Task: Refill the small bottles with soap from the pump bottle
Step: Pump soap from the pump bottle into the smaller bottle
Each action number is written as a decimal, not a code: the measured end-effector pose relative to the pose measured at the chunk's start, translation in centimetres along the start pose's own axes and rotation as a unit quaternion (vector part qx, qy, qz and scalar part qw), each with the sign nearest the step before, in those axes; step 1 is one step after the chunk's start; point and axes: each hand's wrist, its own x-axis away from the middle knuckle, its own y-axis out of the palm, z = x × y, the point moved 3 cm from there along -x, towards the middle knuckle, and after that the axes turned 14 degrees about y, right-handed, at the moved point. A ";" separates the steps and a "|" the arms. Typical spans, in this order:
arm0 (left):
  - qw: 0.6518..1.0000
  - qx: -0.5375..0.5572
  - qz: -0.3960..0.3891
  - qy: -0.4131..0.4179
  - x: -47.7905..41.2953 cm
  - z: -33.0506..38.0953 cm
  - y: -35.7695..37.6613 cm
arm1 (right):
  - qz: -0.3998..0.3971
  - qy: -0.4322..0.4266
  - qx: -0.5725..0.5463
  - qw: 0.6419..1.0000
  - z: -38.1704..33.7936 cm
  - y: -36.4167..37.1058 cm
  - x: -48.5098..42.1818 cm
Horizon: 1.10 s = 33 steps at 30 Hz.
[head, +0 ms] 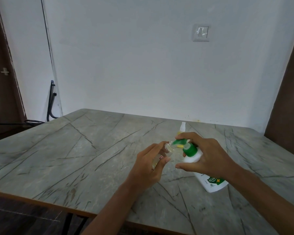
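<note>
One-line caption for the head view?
Right hand holds pump bottle, nozzle at the small bottle gripped by left hand.

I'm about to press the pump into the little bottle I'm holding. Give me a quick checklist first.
1. Mouth uncapped: the small bottle in the left hand has no cap on. Ok.
2. Nozzle lined up: the green nozzle tip sits at that bottle's mouth. Ok.
3. Grip on the source: the right hand holds the pump bottle, with a finger on the pump head. Ok.
4. Room left in the small bottle: fingers and blur hide the level. Cannot tell.
5. Next one ready: the second small bottle behind has its white top still on. Not ok.
</note>
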 end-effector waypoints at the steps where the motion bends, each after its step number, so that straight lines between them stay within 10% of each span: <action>1: 1.000 -0.001 0.001 0.000 0.0 0.0 0.0 | -0.001 -0.002 0.003 1.000 0.0 0.0 0.1; 33: 1.000 -0.020 -0.004 -0.004 -0.1 0.2 -0.1 | 0.006 -0.018 -0.016 1.000 0.5 0.0 -0.3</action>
